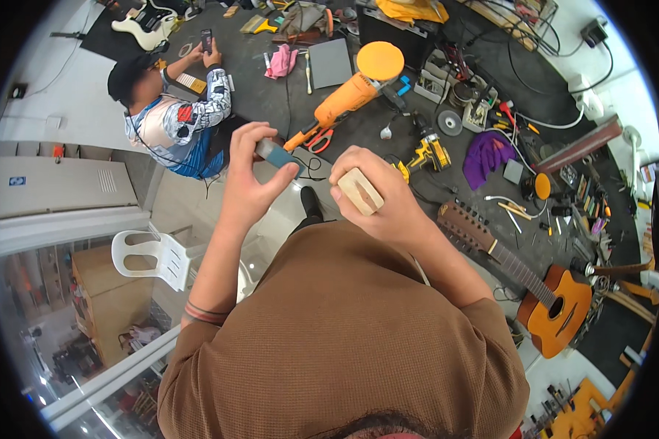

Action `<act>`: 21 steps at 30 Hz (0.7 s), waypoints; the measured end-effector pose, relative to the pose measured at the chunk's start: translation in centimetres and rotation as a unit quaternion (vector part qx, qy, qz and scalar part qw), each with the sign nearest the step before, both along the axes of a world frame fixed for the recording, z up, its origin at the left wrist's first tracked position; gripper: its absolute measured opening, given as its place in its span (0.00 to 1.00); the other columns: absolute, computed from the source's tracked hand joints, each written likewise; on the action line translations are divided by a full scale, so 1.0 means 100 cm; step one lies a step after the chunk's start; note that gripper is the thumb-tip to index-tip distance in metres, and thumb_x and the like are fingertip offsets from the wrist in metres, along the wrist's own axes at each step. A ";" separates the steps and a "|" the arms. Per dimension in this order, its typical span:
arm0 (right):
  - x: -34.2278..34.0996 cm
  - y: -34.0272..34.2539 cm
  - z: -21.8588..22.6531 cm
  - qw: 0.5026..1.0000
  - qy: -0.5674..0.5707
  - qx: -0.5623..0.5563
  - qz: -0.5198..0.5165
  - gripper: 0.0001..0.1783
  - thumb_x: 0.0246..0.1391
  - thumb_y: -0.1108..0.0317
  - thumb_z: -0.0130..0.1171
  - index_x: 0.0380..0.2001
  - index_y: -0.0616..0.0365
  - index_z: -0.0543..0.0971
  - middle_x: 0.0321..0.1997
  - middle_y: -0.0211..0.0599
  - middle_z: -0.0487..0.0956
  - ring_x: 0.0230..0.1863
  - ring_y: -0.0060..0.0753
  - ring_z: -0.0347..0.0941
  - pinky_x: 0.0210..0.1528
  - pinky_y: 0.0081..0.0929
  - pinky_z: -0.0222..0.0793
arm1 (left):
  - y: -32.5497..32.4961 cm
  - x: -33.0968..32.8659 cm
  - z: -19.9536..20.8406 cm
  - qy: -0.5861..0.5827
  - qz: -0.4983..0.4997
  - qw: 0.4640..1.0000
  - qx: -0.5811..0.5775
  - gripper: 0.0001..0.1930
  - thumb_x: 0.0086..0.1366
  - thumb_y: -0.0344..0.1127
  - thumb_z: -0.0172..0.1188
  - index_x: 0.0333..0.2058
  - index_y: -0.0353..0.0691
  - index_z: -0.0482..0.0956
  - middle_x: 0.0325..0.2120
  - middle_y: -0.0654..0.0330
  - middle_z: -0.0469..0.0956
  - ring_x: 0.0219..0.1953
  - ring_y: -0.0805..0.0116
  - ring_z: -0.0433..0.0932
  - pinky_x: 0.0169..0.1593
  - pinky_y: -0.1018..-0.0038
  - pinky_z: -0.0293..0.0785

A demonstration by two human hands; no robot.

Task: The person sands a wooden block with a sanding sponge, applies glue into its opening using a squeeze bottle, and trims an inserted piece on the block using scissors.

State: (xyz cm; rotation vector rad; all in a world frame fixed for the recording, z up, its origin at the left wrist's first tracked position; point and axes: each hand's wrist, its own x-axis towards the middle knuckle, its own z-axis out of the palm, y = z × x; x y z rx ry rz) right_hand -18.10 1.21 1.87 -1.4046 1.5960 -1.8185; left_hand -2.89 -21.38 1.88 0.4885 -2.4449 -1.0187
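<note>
My left hand is raised, its thumb and fingers curved around a small blue-grey block. In my right hand is a pale wooden block with a dark mark on its face, gripped between thumb and curled fingers. The two blocks are apart, held in front of my body at the near edge of the workbench. Just beyond my left hand lie an orange power polisher with a round pad and red-handled scissors. A yellow-and-black cordless drill rests beyond my right hand.
The dark workbench bears a grey square plate, a purple cloth, cables and several tools. An acoustic guitar lies at the right. Far left, another person holds a phone. A white chair stands at left.
</note>
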 end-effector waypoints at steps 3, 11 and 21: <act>-0.003 -0.002 -0.003 0.999 0.001 0.033 0.005 0.16 0.60 0.78 0.72 0.48 0.55 0.79 0.45 0.41 0.81 0.48 0.54 0.80 0.54 0.43 0.77 | 0.000 0.005 -0.008 -0.005 0.032 0.999 0.017 0.32 0.61 0.39 0.82 0.62 0.45 0.79 0.66 0.55 0.75 0.63 0.56 0.78 0.61 0.62 0.77; -0.015 -0.016 -0.020 0.995 -0.039 0.095 0.003 0.12 0.64 0.79 0.69 0.47 0.57 0.79 0.43 0.38 0.80 0.41 0.38 0.78 0.48 0.33 0.76 | -0.029 0.007 -0.052 -0.063 0.054 0.996 0.040 0.30 0.61 0.41 0.82 0.59 0.41 0.80 0.61 0.52 0.79 0.60 0.47 0.78 0.66 0.56 0.74; -0.048 -0.071 -0.044 0.978 -0.081 0.164 -0.098 0.12 0.65 0.80 0.70 0.47 0.57 0.79 0.41 0.34 0.79 0.41 0.32 0.78 0.46 0.30 0.75 | -0.183 -0.063 -0.152 0.015 0.096 0.956 0.276 0.30 0.72 0.52 0.76 0.59 0.45 0.69 0.72 0.50 0.69 0.64 0.57 0.75 0.70 0.62 0.70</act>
